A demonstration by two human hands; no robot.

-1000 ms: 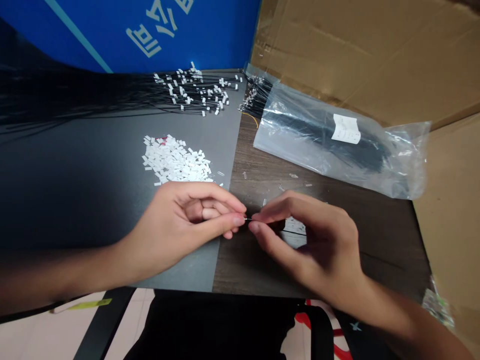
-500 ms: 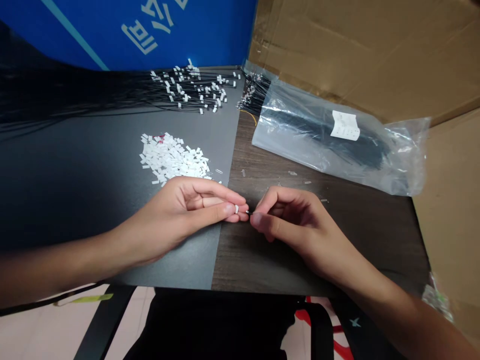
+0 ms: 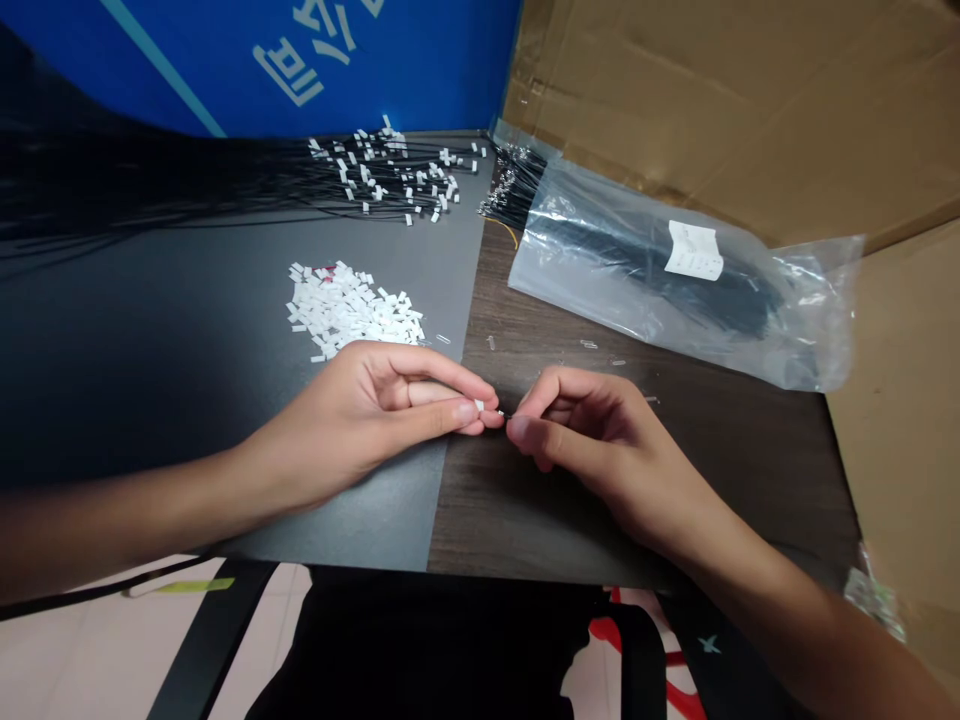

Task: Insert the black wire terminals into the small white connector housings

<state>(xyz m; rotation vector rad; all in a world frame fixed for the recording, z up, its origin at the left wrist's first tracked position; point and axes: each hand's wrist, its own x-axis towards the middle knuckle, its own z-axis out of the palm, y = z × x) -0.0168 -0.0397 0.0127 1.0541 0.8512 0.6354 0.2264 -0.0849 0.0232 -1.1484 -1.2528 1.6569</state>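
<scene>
Between the thumb and fingers of my left hand [image 3: 397, 400] is a small white connector housing [image 3: 479, 406]. My right hand [image 3: 592, 425] pinches a thin black wire [image 3: 509, 417] whose small tip points left at the housing. A narrow gap seems to part the tip from the housing, and the fingertips of both hands nearly meet. Just behind my left hand lies a pile of loose white connector housings [image 3: 352, 305]. Most of the pinched wire is hidden by my right hand.
Black wires with white connectors [image 3: 375, 180] lie at the back left. A clear plastic bag [image 3: 585, 290] of black wires with bare metal ends sits at the back right. Cardboard [image 3: 712, 110] and a blue panel [image 3: 420, 70] stand behind. Small clear bits [image 3: 589, 344] dot the wooden tabletop [image 3: 525, 520].
The view has shifted slightly. The white housing has turned a little in my left fingers. Both hands stay close together with the wire tip facing the housing.
</scene>
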